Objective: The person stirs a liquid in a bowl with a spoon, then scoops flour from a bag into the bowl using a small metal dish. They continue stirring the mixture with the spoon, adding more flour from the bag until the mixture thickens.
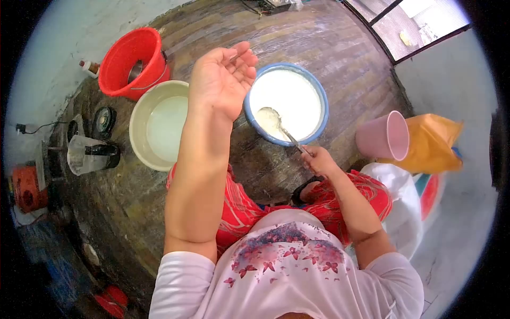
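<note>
My right hand (317, 160) is closed around the handle of a metal ladle (287, 134). The ladle's bowl rests at the near left side of a blue-rimmed tub (325, 101), in a thick white batter-like mixture (289, 94). My left hand (226, 80) is raised beside the tub's left rim, palm up, with fingers apart and slightly curled, and nothing in it. Under my left forearm, partly hidden, stands a cream basin (139, 127) with a pale, cloudy liquid (167, 127) inside.
A red bucket (114, 66) holding something metal stands at the far left. Nearer are a clear jug (82, 155) and a black round lid (104, 121). On the right are a pink bucket (376, 135), a yellow bag (430, 141) and a white sack (396, 196).
</note>
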A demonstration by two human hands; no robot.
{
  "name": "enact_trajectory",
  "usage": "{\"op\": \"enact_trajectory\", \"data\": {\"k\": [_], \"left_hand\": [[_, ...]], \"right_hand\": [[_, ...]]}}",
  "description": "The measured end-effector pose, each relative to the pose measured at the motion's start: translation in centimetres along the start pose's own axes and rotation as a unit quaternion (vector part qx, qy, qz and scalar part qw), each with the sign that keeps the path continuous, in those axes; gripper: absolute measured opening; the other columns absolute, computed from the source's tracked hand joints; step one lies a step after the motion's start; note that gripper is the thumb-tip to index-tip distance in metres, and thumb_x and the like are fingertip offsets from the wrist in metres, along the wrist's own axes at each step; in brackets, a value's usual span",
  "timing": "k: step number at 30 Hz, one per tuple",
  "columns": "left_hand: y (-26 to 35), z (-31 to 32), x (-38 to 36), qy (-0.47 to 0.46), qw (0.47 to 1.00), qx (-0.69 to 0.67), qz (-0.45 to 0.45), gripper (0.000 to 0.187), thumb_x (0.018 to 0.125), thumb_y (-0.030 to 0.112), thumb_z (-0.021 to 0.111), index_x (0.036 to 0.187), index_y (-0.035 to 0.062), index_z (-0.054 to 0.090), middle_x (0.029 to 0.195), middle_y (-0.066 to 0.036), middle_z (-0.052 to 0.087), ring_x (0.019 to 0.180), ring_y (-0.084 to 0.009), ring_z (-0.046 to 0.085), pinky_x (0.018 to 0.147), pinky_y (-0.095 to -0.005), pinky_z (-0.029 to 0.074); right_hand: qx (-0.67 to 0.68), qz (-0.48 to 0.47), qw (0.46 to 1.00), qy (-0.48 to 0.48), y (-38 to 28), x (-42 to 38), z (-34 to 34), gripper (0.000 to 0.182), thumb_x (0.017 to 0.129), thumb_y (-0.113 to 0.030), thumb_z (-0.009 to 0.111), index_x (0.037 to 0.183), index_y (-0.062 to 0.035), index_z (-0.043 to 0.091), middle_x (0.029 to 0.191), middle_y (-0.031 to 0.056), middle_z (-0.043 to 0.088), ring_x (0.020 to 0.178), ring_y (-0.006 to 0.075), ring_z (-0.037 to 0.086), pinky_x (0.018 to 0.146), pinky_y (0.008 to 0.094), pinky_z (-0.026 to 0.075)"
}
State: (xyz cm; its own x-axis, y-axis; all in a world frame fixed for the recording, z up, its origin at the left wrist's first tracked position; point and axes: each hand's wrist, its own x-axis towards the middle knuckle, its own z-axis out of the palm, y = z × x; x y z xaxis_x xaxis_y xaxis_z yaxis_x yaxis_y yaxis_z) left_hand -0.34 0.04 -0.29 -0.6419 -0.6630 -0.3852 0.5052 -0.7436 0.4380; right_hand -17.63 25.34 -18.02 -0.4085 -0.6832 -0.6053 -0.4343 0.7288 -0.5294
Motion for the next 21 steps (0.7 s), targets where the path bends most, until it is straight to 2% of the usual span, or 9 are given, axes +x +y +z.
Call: {"op": "enact_trajectory", "data": {"k": [2, 6, 8, 9, 11, 12, 14, 17, 21], "left_hand": [[0.0, 0.2, -0.2, 0.012, 1.0, -0.008, 0.003, 0.029, 0.077, 0.007, 0.047, 0.102, -0.0067, 0.048, 0.094, -0.015, 0.052, 0.084, -0.0225, 0.053, 0.071, -0.0303, 0.045], [0.0, 0.0, -0.1, -0.001, 1.0, -0.003, -0.003, 0.029, 0.077, 0.008, 0.047, 0.102, -0.0065, 0.048, 0.094, -0.015, 0.052, 0.085, -0.0222, 0.053, 0.071, -0.0303, 0.045], [-0.1, 0.2, -0.2, 0.017, 1.0, 0.006, 0.005, 0.03, 0.077, 0.008, 0.047, 0.103, -0.0064, 0.048, 0.095, -0.015, 0.051, 0.085, -0.022, 0.053, 0.071, -0.0304, 0.045], [-0.1, 0.1, -0.2, 0.018, 1.0, 0.005, 0.004, 0.03, 0.077, 0.008, 0.047, 0.103, -0.0064, 0.048, 0.095, -0.015, 0.051, 0.085, -0.022, 0.053, 0.071, -0.0304, 0.045], [0.0, -0.1, -0.2, 0.003, 1.0, 0.005, 0.005, 0.03, 0.077, 0.009, 0.046, 0.103, -0.0064, 0.047, 0.096, -0.016, 0.051, 0.085, -0.022, 0.052, 0.071, -0.0304, 0.045], [0.0, -0.1, -0.2, 0.003, 1.0, 0.007, 0.005, 0.03, 0.077, 0.009, 0.046, 0.103, -0.0064, 0.047, 0.096, -0.016, 0.051, 0.085, -0.022, 0.052, 0.071, -0.0304, 0.045], [-0.1, 0.1, -0.2, 0.012, 1.0, 0.007, 0.004, 0.03, 0.077, 0.008, 0.046, 0.103, -0.0062, 0.047, 0.096, -0.016, 0.051, 0.085, -0.022, 0.052, 0.071, -0.0303, 0.045], [0.0, 0.0, -0.3, 0.003, 1.0, 0.003, 0.004, 0.029, 0.078, 0.009, 0.046, 0.103, -0.0061, 0.047, 0.096, -0.015, 0.051, 0.085, -0.022, 0.053, 0.071, -0.0303, 0.045], [0.0, 0.0, -0.1, -0.005, 1.0, 0.008, 0.002, 0.029, 0.078, 0.009, 0.045, 0.103, -0.006, 0.047, 0.096, -0.015, 0.051, 0.085, -0.0221, 0.053, 0.071, -0.0303, 0.045]], "right_hand": [[0.058, -0.001, 0.997, 0.052, 0.1, -0.1, 0.3, 0.033, 0.082, -0.022, 0.054, 0.111, -0.0057, 0.055, 0.079, 0.0175, 0.061, 0.07, 0.0254, 0.059, 0.067, 0.0355, 0.044], [0.02, -0.028, 0.999, 0.011, -1.1, -0.9, -0.7, 0.034, 0.081, -0.022, 0.055, 0.111, -0.0052, 0.054, 0.085, 0.0178, 0.061, 0.078, 0.0261, 0.06, 0.073, 0.0341, 0.044], [0.074, 0.111, 0.991, -0.03, -3.1, -1.9, -2.0, 0.035, 0.081, -0.021, 0.055, 0.112, -0.0066, 0.054, 0.092, 0.018, 0.061, 0.085, 0.0269, 0.059, 0.077, 0.0325, 0.043], [0.074, 0.112, 0.99, -0.031, -2.6, -1.8, -1.7, 0.035, 0.081, -0.021, 0.055, 0.112, -0.0066, 0.054, 0.092, 0.018, 0.061, 0.085, 0.0269, 0.059, 0.077, 0.0325, 0.043], [-0.005, -0.01, 0.999, 0.043, -1.0, -1.5, -1.0, 0.035, 0.081, -0.02, 0.055, 0.113, -0.007, 0.053, 0.089, 0.0183, 0.061, 0.081, 0.0263, 0.06, 0.074, 0.0319, 0.044], [-0.004, -0.01, 0.999, 0.043, -1.2, -1.6, -1.4, 0.035, 0.081, -0.02, 0.055, 0.113, -0.007, 0.053, 0.089, 0.0183, 0.061, 0.081, 0.0263, 0.06, 0.074, 0.0319, 0.044], [0.025, 0.024, 0.999, -0.016, -2.0, -2.0, -2.5, 0.035, 0.081, -0.02, 0.055, 0.113, -0.0073, 0.053, 0.086, 0.0196, 0.061, 0.078, 0.027, 0.059, 0.072, 0.0315, 0.044], [0.013, 0.005, 0.999, 0.037, -1.8, -2.3, -2.1, 0.035, 0.081, -0.02, 0.055, 0.113, -0.0074, 0.053, 0.083, 0.0206, 0.06, 0.074, 0.0263, 0.059, 0.071, 0.0318, 0.044], [-0.049, 0.011, 0.999, 0.004, -2.3, -2.7, -2.8, 0.035, 0.08, -0.021, 0.056, 0.113, -0.0082, 0.054, 0.08, 0.0212, 0.06, 0.073, 0.0271, 0.059, 0.07, 0.033, 0.044]]}}
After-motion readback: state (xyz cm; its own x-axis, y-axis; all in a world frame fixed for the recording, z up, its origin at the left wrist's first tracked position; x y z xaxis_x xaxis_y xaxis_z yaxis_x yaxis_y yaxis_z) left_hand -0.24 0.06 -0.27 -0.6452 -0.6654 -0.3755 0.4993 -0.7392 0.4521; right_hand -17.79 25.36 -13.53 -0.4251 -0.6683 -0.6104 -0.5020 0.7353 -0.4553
